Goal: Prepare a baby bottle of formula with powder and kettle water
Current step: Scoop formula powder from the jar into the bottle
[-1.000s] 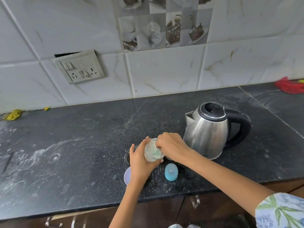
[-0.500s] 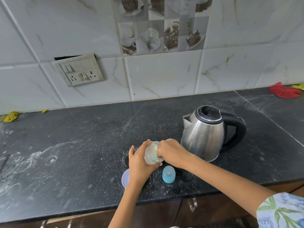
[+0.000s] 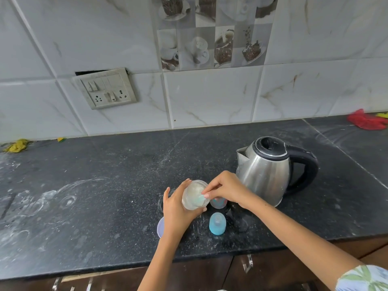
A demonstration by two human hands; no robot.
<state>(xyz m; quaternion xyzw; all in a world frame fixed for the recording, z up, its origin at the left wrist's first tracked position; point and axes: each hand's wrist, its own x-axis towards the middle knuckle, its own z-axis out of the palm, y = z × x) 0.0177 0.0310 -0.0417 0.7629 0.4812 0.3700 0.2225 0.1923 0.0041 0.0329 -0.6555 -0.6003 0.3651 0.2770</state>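
Head view | right hand (image 3: 225, 189) fingers pinched on something pale blue-green inside clear jar's mouth, what it is cannot be told | left hand (image 3: 178, 208) wrapped around tilted clear jar (image 3: 194, 195) | bottle (image 3: 218, 202) just under right hand, left of kettle (image 3: 266, 171) | blue cap (image 3: 217, 223) nearer counter edge, front-left of kettle | lid (image 3: 160, 227) behind left wrist

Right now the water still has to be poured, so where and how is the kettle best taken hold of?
Take the kettle by its black loop handle, coming from the right. The handle sticks out on the right side, opposite the spout, which faces left toward the hands, and it is open to wrap fingers through. The right hand is nearest it, but it is busy at the jar.
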